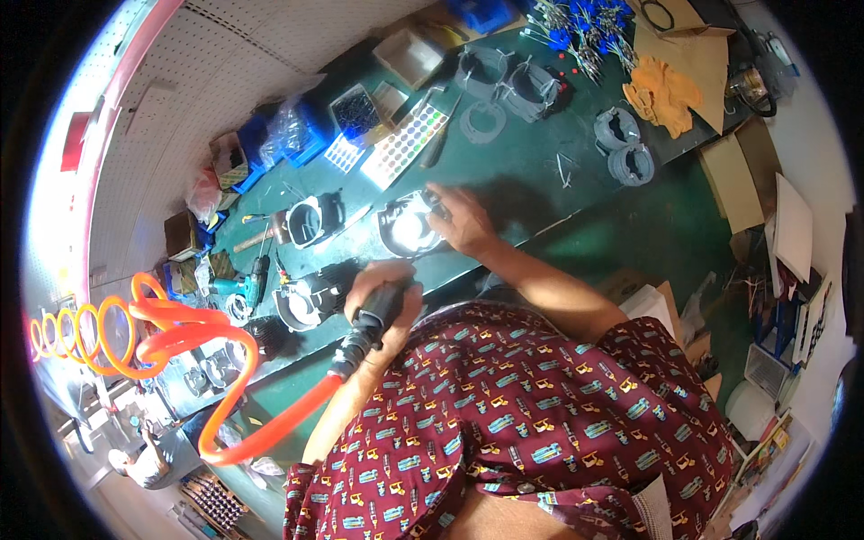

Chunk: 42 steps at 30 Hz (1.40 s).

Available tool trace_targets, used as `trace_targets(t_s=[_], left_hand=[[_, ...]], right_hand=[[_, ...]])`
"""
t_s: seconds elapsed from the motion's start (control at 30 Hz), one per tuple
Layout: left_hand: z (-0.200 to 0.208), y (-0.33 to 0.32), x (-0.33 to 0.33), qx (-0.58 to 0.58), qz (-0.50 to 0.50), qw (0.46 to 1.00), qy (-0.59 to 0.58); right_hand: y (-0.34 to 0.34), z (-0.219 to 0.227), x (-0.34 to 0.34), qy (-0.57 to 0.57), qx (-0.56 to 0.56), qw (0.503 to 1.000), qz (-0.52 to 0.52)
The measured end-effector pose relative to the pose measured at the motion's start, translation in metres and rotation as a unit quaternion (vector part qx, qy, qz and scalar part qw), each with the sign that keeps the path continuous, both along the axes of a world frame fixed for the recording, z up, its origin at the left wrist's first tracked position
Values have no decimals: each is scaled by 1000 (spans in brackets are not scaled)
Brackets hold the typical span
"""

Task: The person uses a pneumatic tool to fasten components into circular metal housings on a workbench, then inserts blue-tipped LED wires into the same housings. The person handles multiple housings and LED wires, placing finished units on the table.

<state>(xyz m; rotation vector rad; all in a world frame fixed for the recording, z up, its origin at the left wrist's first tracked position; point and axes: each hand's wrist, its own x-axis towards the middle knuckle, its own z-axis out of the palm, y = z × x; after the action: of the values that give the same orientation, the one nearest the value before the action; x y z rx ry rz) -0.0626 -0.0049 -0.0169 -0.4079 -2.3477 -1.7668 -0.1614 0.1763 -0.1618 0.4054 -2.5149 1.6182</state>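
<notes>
My left hand [392, 299] is wrapped round the black grip of an air tool [362, 335], whose orange-red hose [310, 405] runs off to the left. The tip of the tool cannot be made out. Beyond it, a round metal housing [405, 227] lies on the green bench, its inside brightly lit. My right hand [463, 222] grips that housing by its right edge with bent fingers. Just left of the tool stands a dark finned housing [310, 297]. Another open ring-shaped housing [309, 220] sits farther back.
A sticker sheet [405, 144], a tray of screws [356, 115] and a white box [409, 56] lie at the back. Grey rings [531, 90] and orange gloves [664, 94] are farther right. A green power drill [243, 286] lies at left. The coiled hose [108, 333] hangs there. Another person [148, 463] is far left.
</notes>
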Motion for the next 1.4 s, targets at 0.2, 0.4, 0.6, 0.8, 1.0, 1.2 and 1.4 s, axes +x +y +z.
trace_targets(t_s=[0.2, 0.4, 0.6, 0.8, 1.0, 1.2, 1.4], left_hand=[[1, -3, -12, 6, 66, 997, -37], [-15, -7, -11, 91, 47, 995, -20], [-12, -15, -14, 59, 10, 997, -37], [-9, -23, -6, -19, 149, 988, 22], [-11, -18, -2, 102, 174, 979, -18], [-5, -18, -4, 94, 76, 993, -17], [-2, -17, -16, -50, 151, 987, 29]], right_hand=[[-7, -2, 6, 31, 24, 999, -30], [-11, -3, 9, 11, 23, 999, -28], [-14, -10, 4, 25, -2, 1000, -19], [-17, -19, 0, 62, -22, 998, -19], [-22, -16, 5, 68, -14, 997, -29], [-16, -8, 6, 52, -16, 998, -38], [-12, -40, -3, 168, 96, 981, -32]])
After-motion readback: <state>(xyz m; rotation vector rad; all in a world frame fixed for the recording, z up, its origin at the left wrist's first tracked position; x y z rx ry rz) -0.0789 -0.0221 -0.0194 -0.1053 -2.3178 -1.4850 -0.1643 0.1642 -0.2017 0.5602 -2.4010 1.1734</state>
